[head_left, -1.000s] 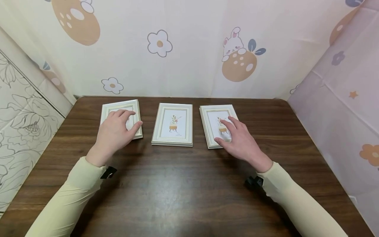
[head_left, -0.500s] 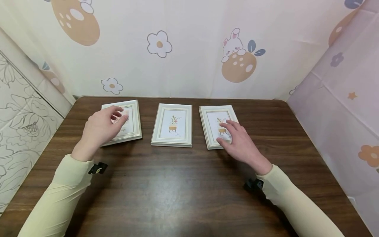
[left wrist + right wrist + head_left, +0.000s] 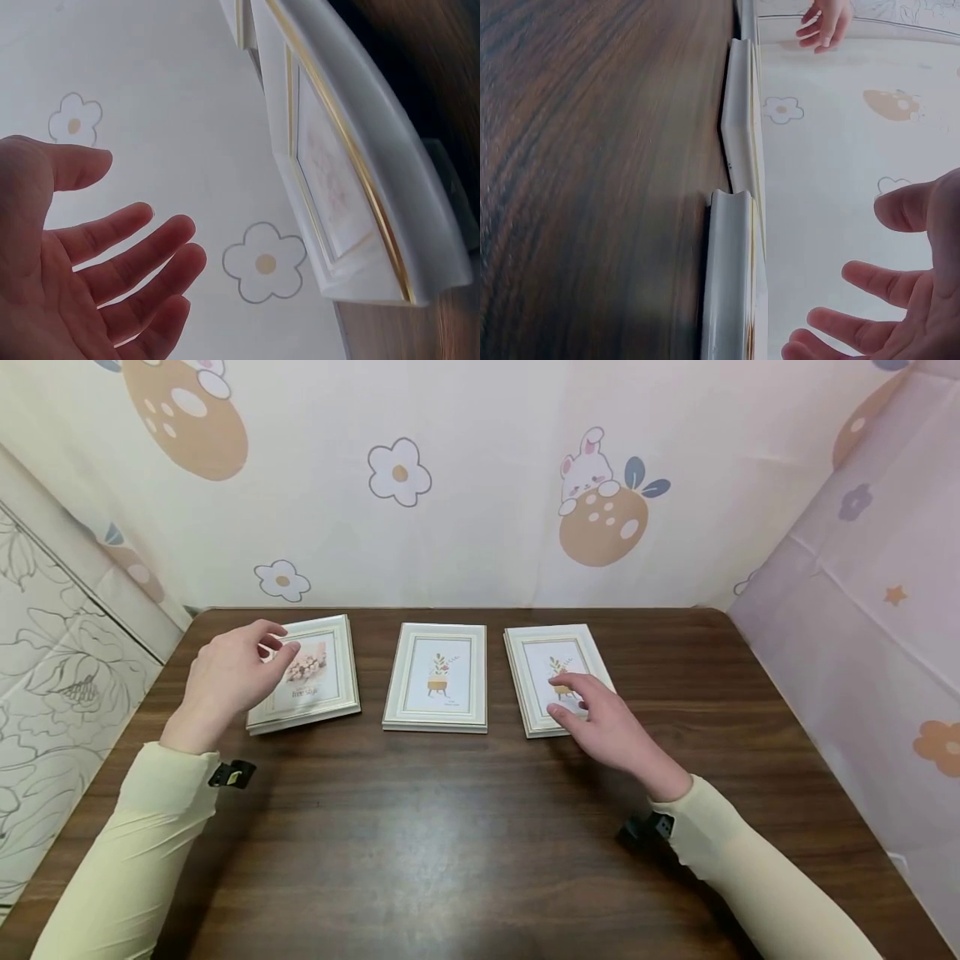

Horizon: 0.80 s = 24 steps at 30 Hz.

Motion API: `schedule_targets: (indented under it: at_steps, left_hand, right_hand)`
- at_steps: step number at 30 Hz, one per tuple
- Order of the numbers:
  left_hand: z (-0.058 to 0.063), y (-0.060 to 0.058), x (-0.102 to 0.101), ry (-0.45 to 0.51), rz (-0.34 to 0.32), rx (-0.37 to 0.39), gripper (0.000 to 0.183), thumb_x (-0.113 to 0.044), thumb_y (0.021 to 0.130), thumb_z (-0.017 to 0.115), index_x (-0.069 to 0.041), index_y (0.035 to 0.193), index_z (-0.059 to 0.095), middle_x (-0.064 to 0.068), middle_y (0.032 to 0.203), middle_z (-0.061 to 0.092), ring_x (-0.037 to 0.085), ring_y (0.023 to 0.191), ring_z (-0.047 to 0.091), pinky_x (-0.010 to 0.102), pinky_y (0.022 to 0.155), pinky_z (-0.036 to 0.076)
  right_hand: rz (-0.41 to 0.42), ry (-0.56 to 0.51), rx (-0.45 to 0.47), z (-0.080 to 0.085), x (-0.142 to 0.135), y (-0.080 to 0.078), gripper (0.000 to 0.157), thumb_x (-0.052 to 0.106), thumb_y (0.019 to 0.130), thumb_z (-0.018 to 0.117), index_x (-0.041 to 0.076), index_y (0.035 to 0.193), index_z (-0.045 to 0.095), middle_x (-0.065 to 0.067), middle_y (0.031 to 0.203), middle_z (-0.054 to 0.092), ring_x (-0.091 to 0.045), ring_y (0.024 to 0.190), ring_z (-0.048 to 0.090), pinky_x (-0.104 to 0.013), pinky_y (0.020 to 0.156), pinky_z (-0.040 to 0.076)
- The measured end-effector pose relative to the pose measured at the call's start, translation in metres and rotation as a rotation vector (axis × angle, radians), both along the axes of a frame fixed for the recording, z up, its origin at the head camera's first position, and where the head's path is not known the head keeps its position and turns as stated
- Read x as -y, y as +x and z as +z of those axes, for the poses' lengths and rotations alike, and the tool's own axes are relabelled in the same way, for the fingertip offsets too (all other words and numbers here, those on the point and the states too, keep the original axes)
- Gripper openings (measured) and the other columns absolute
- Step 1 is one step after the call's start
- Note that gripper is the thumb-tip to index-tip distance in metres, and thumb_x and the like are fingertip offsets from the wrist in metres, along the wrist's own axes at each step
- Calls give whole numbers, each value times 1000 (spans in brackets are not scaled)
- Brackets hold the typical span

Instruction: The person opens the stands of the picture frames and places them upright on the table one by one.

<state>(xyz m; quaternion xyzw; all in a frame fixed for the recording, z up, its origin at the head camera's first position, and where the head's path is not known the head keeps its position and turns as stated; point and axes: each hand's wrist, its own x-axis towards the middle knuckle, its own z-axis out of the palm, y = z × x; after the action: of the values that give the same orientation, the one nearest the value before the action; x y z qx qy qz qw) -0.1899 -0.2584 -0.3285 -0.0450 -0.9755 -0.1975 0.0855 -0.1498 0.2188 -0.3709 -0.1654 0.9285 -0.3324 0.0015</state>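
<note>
Three white picture frames with thin gold trim lie flat in a row on the table. The left picture frame (image 3: 307,689) shows pink flowers with lettering below and is turned a little. Above its left side hovers my left hand (image 3: 232,681), fingers loosely bent and holding nothing; the left wrist view shows a gap between the hand (image 3: 112,262) and the frame (image 3: 337,165). In the middle lies a picture frame (image 3: 437,677) with a potted-plant print. My right hand (image 3: 603,722) is held over the similar right picture frame (image 3: 536,693), fingers relaxed and apart from it, covering its lower right part.
The dark wooden table (image 3: 420,843) reaches back to a patterned curtain (image 3: 480,527). More patterned cloth (image 3: 862,610) borders the right side, and a floral panel (image 3: 67,693) stands on the left. Small black cameras are strapped at both wrists.
My left hand has moved left and slightly up, uncovering most of the left picture frame's print. The right hand has barely shifted. All three frames stay in place.
</note>
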Motion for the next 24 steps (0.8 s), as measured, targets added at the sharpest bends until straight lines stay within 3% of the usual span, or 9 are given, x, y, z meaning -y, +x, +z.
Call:
schedule_targets:
  at_steps: [12, 24]
  left_hand:
    - [2, -12, 14, -65, 15, 45, 51, -50, 100, 46, -9, 126, 60, 17, 115, 68, 40, 99, 61, 55, 70, 44]
    - [4, -24, 29, -123, 16, 102, 52, -48, 100, 43, -5, 124, 59, 22, 115, 64, 45, 100, 58, 60, 69, 45]
  right_hand:
    - [-13, -102, 88, 4, 2, 5, 41, 24, 99, 63, 7, 136, 56, -14, 138, 54, -34, 127, 52, -52, 102, 45]
    - [39, -165, 157, 4, 2, 8, 41, 24, 101, 60, 4, 137, 54, -15, 138, 56, -30, 122, 57, -49, 100, 47]
